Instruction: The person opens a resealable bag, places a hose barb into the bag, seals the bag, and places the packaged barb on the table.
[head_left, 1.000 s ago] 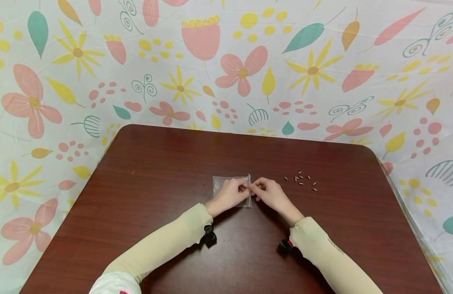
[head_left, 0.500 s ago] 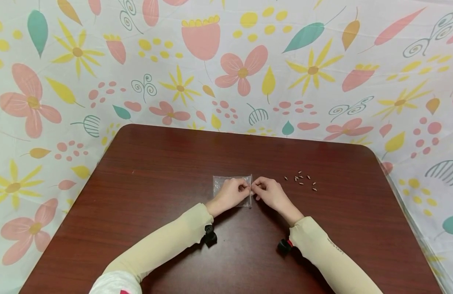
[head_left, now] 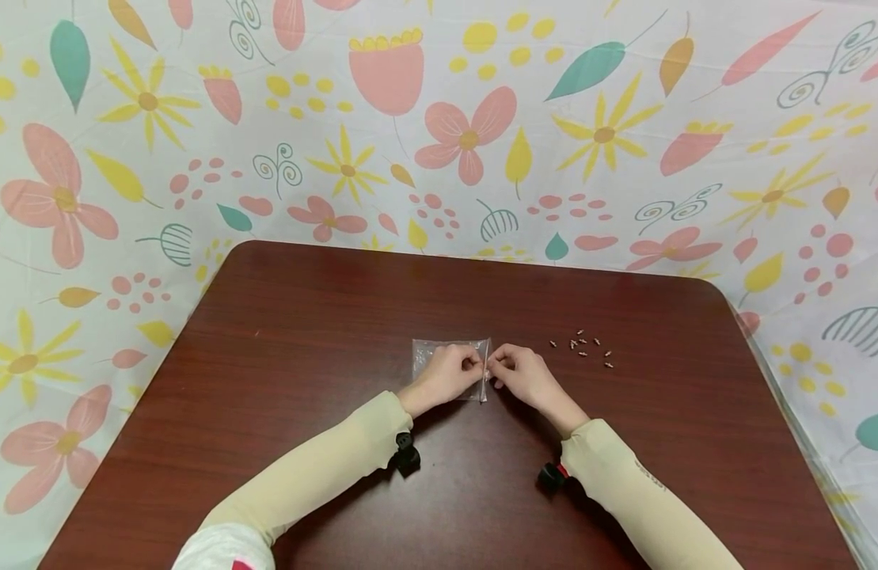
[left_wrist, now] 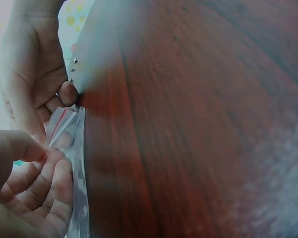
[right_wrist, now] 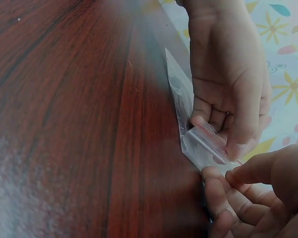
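Note:
A small clear zip bag (head_left: 423, 355) with a red line along its seal lies flat near the middle of the table in the head view. My left hand (head_left: 447, 372) is over the bag, thumb and fingers pinching it near the mouth. From the other side, my right hand (head_left: 522, 372) pinches the mouth edge between thumb and fingertips. In the left wrist view the zip bag's mouth (left_wrist: 59, 124) stands raised between both hands, its two layers looking slightly apart. The right wrist view shows the bag (right_wrist: 178, 84) stretching away beneath the left hand.
Several small metal pieces (head_left: 583, 355) lie scattered on the brown table (head_left: 324, 317), just right of the right hand. A flower-patterned cloth (head_left: 267, 103) hangs behind the table and at its sides. Dark wrist cameras (head_left: 407, 457) hang below the sleeves.
The bag's mouth edge has spread and tilted a little to the right between my fingertips. Both hands stay in nearly the same place; the metal pieces lie as before.

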A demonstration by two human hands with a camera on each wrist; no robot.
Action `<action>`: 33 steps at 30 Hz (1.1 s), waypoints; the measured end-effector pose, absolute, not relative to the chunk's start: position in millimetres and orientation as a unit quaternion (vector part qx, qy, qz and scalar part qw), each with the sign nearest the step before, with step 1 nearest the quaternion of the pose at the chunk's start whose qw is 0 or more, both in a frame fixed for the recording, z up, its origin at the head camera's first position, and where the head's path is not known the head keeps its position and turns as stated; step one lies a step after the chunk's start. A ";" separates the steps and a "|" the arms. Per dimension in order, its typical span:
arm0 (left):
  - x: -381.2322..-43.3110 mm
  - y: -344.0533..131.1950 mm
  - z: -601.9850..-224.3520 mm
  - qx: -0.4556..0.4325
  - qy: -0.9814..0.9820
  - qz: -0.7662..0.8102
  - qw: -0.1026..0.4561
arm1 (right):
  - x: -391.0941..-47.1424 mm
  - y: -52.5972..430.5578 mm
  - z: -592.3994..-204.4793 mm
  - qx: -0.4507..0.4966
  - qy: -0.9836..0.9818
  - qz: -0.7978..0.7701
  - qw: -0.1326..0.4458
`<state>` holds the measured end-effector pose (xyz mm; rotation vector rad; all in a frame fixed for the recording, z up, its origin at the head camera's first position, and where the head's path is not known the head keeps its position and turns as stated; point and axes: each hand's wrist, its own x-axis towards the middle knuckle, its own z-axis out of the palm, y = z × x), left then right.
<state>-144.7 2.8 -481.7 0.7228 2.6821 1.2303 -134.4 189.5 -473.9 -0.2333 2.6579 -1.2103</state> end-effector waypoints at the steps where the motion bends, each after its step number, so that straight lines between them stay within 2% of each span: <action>1: -145.0 2.9 -481.2 0.238 0.882 0.402 0.054 | -134.5 189.8 -473.0 -0.079 0.902 -0.410 0.110; 6: -146.1 2.0 -480.0 0.240 0.880 0.404 0.068 | -134.1 190.8 -470.5 -0.084 0.899 -0.412 0.127; 12: -148.9 -0.2 -482.2 0.228 0.876 0.420 0.060 | -134.8 193.5 -471.2 -0.064 0.897 -0.418 0.131; 21: -149.1 -1.0 -483.3 0.241 0.870 0.424 0.073 | -135.4 190.4 -472.5 -0.069 0.899 -0.418 0.112; 33: -144.7 -2.9 -480.4 0.255 0.866 0.428 0.042 | -133.6 190.2 -474.0 -0.068 0.900 -0.416 0.110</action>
